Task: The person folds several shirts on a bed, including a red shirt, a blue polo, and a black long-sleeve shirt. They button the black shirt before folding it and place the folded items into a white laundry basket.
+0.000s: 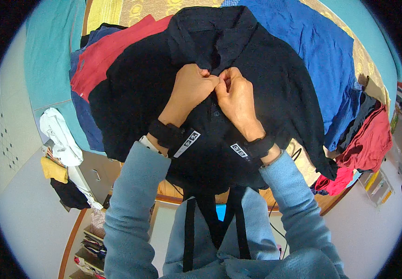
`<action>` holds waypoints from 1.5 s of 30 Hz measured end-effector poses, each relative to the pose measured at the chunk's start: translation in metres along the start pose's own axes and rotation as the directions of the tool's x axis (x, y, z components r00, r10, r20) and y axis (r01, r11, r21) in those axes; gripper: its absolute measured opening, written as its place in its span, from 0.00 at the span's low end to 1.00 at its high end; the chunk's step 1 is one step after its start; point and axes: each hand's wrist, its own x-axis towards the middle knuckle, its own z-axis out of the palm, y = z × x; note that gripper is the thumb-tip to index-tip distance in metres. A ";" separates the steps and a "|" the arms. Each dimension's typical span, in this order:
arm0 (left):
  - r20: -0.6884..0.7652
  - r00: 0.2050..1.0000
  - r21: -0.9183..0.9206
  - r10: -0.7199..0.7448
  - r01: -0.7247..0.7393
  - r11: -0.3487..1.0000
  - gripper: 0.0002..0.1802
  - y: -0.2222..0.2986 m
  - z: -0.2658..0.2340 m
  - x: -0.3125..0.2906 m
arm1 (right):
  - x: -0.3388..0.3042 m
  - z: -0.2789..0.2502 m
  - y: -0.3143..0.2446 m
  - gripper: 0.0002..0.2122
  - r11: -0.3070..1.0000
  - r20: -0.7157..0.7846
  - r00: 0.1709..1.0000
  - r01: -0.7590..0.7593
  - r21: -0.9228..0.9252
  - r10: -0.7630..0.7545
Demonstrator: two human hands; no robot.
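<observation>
Nearest, at the lower edge: two forearms in light blue knitted sleeves (131,209), each wrist wrapped in a black band with a small white label. Just beyond, left hand (189,90) and right hand (238,100) pressed together at the front placket of a black short-sleeved polo shirt of soft knit fabric (140,83), fingers (212,81) of both hands pinched narrow on the placket fabric just below the collar (whether on a button or only on cloth, impossible to tell). One dark button visible lower on the placket, between the two wrists. Shirt spread front-up across a heap of other clothes on a bed, collar pointing away, hem hanging toward the body. Under the shirt to the left, a red cotton garment (103,53) and a navy one beneath it; to the right, a bright blue knitted garment (321,51), with dark red clothes (372,135) bunched near the bed's right edge. Farther out, a teal bed sheet (47,56) at the left, and a yellowish patterned cloth (145,9) at the far side.
</observation>
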 end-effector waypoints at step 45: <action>-0.016 0.924 -0.336 0.383 -0.365 0.868 0.15 0.004 -0.034 0.042 | 0.058 -0.037 0.013 0.07 0.495 0.321 0.848 -0.511 0.703 0.421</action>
